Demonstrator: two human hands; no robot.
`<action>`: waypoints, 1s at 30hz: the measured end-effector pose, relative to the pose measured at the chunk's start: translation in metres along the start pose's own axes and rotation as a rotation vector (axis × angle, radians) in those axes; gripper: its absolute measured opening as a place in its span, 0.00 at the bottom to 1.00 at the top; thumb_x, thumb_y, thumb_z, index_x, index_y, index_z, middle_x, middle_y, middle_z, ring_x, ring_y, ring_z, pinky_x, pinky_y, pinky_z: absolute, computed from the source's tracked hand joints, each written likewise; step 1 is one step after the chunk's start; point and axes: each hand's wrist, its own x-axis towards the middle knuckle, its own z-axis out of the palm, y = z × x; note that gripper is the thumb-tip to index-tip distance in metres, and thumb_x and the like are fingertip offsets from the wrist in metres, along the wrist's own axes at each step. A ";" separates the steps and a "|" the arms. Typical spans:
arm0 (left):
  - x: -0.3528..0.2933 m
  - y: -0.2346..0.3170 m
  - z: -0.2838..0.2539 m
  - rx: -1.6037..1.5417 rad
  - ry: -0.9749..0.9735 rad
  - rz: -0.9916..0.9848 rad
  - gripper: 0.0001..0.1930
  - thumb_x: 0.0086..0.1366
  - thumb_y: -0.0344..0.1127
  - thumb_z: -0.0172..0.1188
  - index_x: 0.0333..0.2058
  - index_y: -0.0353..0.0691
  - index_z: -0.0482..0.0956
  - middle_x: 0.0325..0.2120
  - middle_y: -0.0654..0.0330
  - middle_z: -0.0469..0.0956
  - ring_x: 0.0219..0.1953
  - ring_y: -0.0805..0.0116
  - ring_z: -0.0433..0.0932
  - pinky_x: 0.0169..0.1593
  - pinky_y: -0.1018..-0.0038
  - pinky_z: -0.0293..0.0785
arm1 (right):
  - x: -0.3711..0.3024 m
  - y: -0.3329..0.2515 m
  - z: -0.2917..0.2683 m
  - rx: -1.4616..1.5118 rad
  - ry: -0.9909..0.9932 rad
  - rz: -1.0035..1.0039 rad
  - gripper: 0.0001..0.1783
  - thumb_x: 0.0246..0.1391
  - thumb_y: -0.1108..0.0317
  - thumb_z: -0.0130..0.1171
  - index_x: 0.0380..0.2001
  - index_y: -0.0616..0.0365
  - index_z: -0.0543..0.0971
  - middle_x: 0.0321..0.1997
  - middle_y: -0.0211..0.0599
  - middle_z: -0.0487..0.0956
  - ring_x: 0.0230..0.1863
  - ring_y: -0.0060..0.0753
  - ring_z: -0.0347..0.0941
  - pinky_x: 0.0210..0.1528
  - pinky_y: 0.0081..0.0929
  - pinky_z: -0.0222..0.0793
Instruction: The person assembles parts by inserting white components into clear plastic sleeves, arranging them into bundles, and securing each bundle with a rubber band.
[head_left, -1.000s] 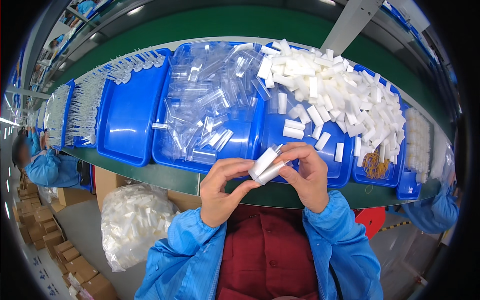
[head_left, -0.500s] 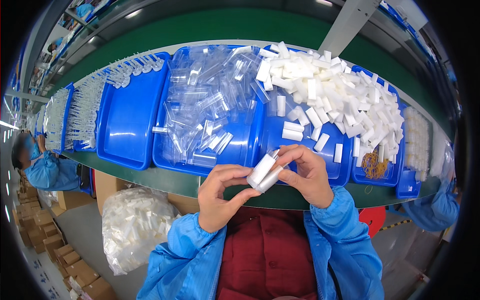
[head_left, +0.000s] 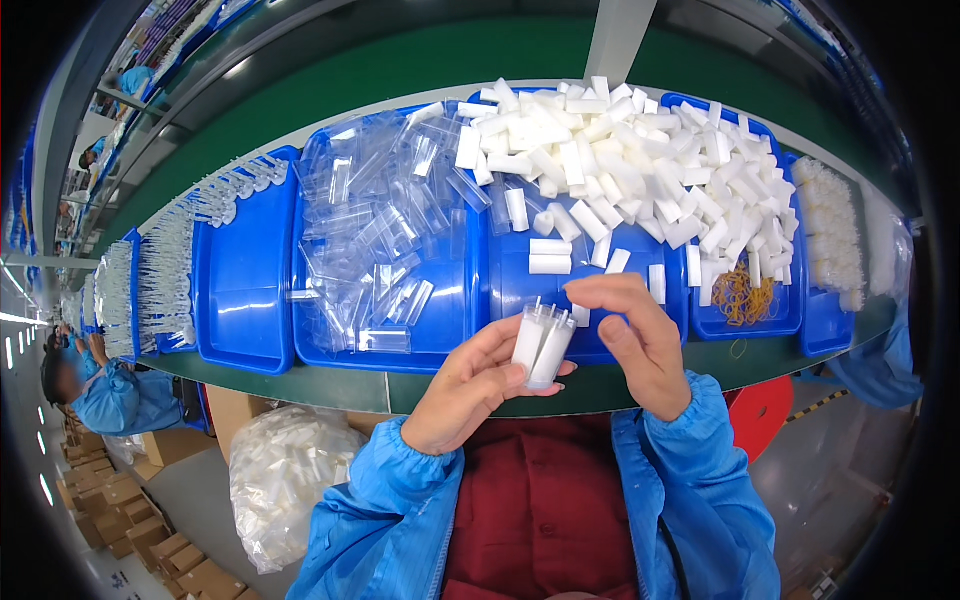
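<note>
My left hand (head_left: pixel 462 390) is closed around a short clear plastic tube (head_left: pixel 532 378). White foam pieces (head_left: pixel 551 350) stand inside the tube, and thin pale stems show at its upper end. To the right, my right hand (head_left: pixel 642 345) is held apart from the tube, its fingers bent but spread and nothing seen in them. Beyond my hands, loose white foam blocks (head_left: pixel 590 150) are heaped over blue trays. Left of them, a blue tray (head_left: pixel 450 335) holds a jumble of clear plastic tubes (head_left: pixel 385 215).
Thin white stemmed parts (head_left: pixel 165 260) fill trays at the left. An emptier blue tray (head_left: pixel 243 290) stands beside them. Yellow rubber bands (head_left: pixel 743 298) lie in a tray at the right. A bag of white pieces (head_left: pixel 290 480) stands below the table edge. A co-worker (head_left: pixel 125 395) sits far left.
My right hand has let go of the tube and moved a little up and right. My left hand now holds the tube alone, more upright. The whole view has shifted slightly.
</note>
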 end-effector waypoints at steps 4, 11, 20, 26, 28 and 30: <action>0.003 -0.016 0.002 -0.027 -0.041 0.010 0.29 0.70 0.34 0.52 0.67 0.34 0.55 0.61 0.50 0.67 0.57 0.59 0.74 0.58 0.63 0.74 | -0.015 0.005 0.005 -0.032 -0.076 0.059 0.17 0.54 0.75 0.63 0.48 0.58 0.79 0.52 0.39 0.78 0.51 0.40 0.73 0.54 0.32 0.68; -0.013 -0.015 0.008 0.255 0.264 0.076 0.26 0.65 0.29 0.61 0.60 0.34 0.64 0.39 0.57 0.75 0.31 0.72 0.78 0.29 0.79 0.74 | 0.003 0.008 -0.019 -0.291 0.041 -0.036 0.11 0.49 0.75 0.66 0.38 0.58 0.83 0.36 0.39 0.79 0.40 0.41 0.75 0.43 0.31 0.71; -0.023 0.001 -0.011 0.259 0.437 0.338 0.27 0.63 0.36 0.63 0.57 0.30 0.66 0.39 0.57 0.78 0.33 0.74 0.76 0.31 0.80 0.72 | -0.039 0.007 0.022 -0.714 -0.342 -0.402 0.16 0.45 0.68 0.69 0.40 0.57 0.82 0.20 0.27 0.69 0.22 0.26 0.66 0.25 0.27 0.57; -0.029 -0.005 -0.015 0.362 0.424 0.175 0.25 0.59 0.26 0.66 0.55 0.35 0.69 0.37 0.62 0.78 0.33 0.79 0.74 0.34 0.82 0.71 | -0.071 0.011 0.020 -0.918 -0.243 -0.228 0.21 0.46 0.70 0.68 0.46 0.62 0.80 0.20 0.28 0.69 0.21 0.27 0.66 0.25 0.28 0.58; -0.028 -0.011 -0.016 0.372 0.381 0.181 0.25 0.60 0.26 0.65 0.55 0.35 0.70 0.38 0.62 0.78 0.35 0.79 0.75 0.37 0.81 0.72 | -0.074 0.011 0.025 -0.948 -0.256 -0.171 0.21 0.46 0.71 0.68 0.46 0.63 0.80 0.20 0.29 0.70 0.22 0.29 0.67 0.25 0.29 0.59; -0.027 -0.014 -0.013 0.385 0.344 0.188 0.24 0.60 0.26 0.65 0.55 0.36 0.71 0.38 0.62 0.78 0.36 0.78 0.75 0.39 0.80 0.73 | -0.074 0.009 0.029 -0.992 -0.215 -0.124 0.17 0.45 0.71 0.67 0.41 0.61 0.80 0.20 0.29 0.71 0.23 0.31 0.69 0.26 0.30 0.61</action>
